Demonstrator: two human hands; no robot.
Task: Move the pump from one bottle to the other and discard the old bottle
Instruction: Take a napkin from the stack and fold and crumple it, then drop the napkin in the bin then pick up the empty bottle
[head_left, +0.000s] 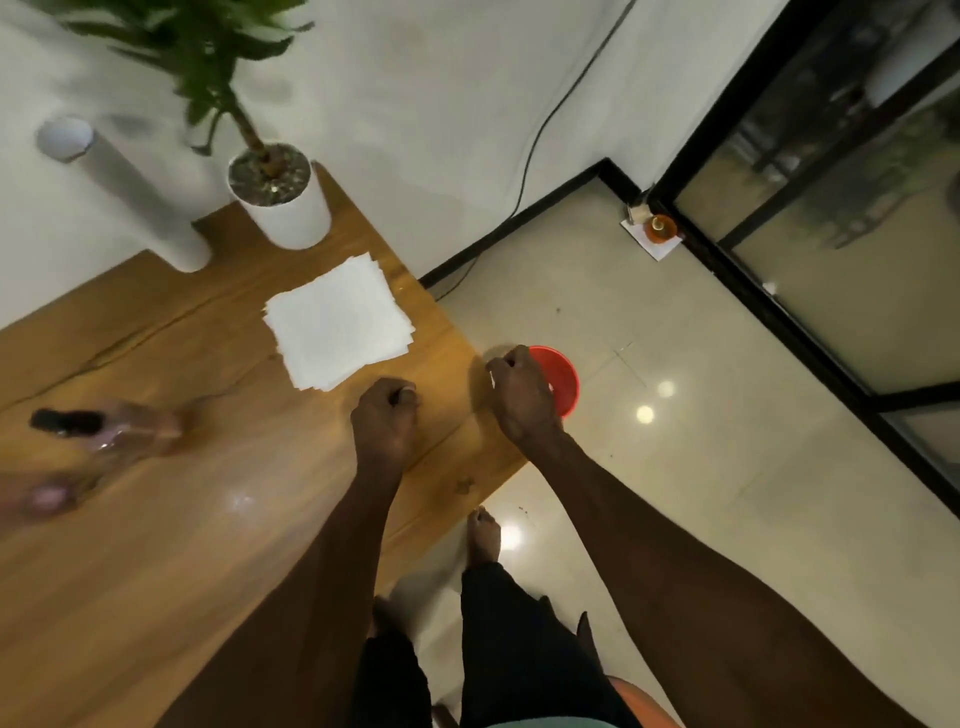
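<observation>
At far left of the frame, a blurred clear bottle with a dark pump (104, 428) is lying lengthwise on the wooden table (208, 545), well apart from both fists. Nearer it, the left hand (384, 423) is curling around something dark and unidentifiable; the right hand (522, 397) is hovering, clenched, over a red bin (563, 382), contents hidden.

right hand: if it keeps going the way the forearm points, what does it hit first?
Most likely the red bin on the floor: the right hand, closed in a fist, sits just past the table edge, overlapping the bin's rim. Depth is unclear; it may be well above it.
</observation>
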